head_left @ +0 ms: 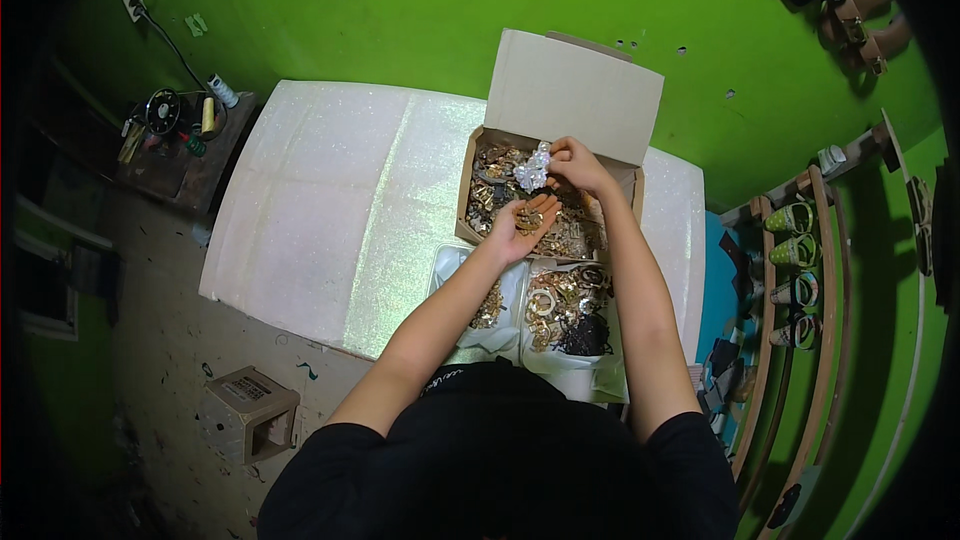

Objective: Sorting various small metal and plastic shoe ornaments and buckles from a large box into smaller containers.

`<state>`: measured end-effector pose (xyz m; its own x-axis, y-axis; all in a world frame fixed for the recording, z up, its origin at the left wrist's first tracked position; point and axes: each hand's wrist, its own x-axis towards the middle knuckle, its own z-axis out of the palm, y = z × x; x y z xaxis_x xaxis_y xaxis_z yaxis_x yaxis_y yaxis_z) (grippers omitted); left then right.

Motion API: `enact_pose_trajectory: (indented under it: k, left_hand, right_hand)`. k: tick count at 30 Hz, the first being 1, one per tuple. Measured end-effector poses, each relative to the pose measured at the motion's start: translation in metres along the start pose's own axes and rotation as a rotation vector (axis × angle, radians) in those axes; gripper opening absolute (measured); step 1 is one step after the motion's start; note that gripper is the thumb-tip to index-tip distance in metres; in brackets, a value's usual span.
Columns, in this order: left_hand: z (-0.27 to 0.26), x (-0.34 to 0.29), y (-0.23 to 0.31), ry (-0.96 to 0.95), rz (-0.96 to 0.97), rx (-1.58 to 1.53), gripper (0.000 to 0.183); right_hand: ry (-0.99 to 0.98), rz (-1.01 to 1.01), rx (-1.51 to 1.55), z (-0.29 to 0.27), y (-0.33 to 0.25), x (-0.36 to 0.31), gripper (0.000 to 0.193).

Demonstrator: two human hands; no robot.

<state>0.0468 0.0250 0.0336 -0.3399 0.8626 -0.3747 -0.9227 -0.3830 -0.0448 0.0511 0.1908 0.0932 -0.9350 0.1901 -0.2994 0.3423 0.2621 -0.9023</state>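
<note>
An open cardboard box [466, 185] stands on the table, filled with gold and silver-coloured trinkets. Over its middle my left hand [514, 236] is turned palm up, with small gold-coloured pieces [529, 220] resting in the palm. Just above and to the right, my right hand [578, 164] pinches a white cluster-shaped ornament [532, 170] at its right side. In front of the box sit two plastic containers. The left container [440, 265] has white lining and small gold bits; the right container [540, 358] holds beads, a pale ring and a dark tangled piece.
The table has a shimmering white cover [300, 190]. The box lid [575, 90] stands raised toward the green wall. Sandals [793, 250] hang on a wooden rack [820, 340] at the right. A small side table [195, 175] with thread spools stands far left; a carton [250, 410] is on the floor.
</note>
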Motion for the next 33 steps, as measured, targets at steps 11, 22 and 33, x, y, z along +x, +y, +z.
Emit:
enact_pose_trajectory:
  k: [11,22,33]
  left_hand:
    - [-0.001,0.000,0.008,0.079,0.057,0.081,0.029]
    - [-0.002,0.002,0.010,0.096,0.061,0.206,0.027]
    - [0.003,-0.001,0.014,0.062,0.054,0.209,0.026]
  right_hand:
    - [0.014,0.065,0.283,-0.005,0.032,-0.057,0.037]
    - [0.222,-0.022,0.037,0.023,0.015,-0.073,0.048]
    - [0.327,-0.232,-0.202,0.038,0.001,-0.079,0.050]
